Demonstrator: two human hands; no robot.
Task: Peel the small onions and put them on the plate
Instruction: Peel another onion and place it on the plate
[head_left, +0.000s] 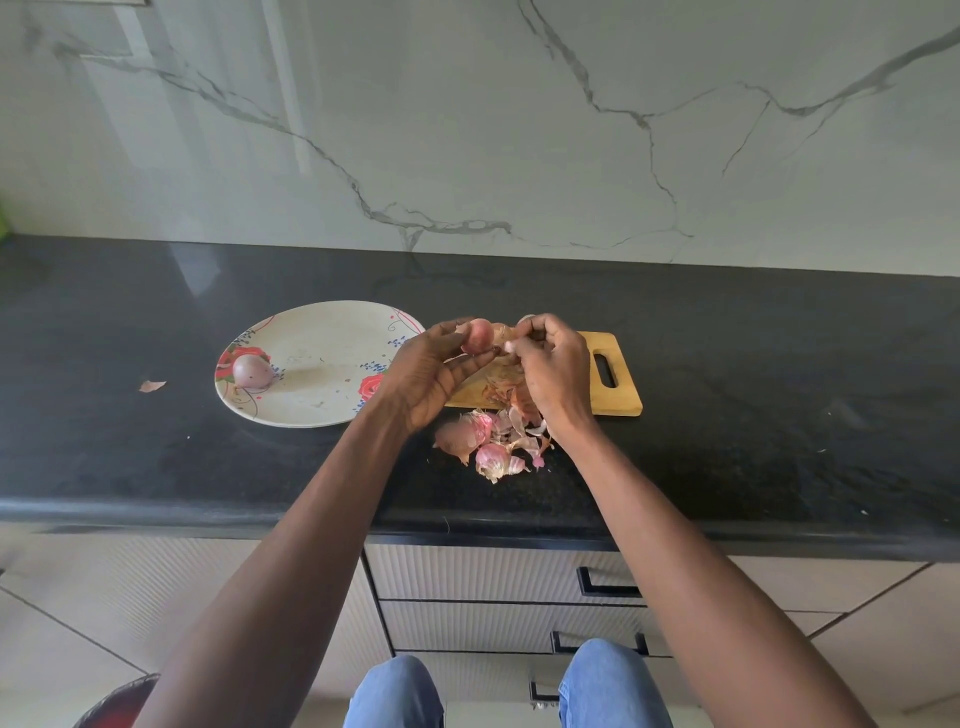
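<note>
My left hand (431, 366) holds a small pinkish onion (477, 335) in its fingertips above the cutting board's left end. My right hand (550, 361) pinches a strip of the onion's dry skin (503, 332) right beside it. One peeled onion (252, 372) lies on the left part of the white floral plate (322, 410). A pile of pink and brown onion skins (491, 441) lies on the counter in front of the board, under my wrists.
A wooden cutting board (621, 400) with a handle slot sits right of the plate on the black counter (779, 389). A stray skin scrap (151, 385) lies left of the plate. Drawers are below the counter edge, and a marble wall stands behind.
</note>
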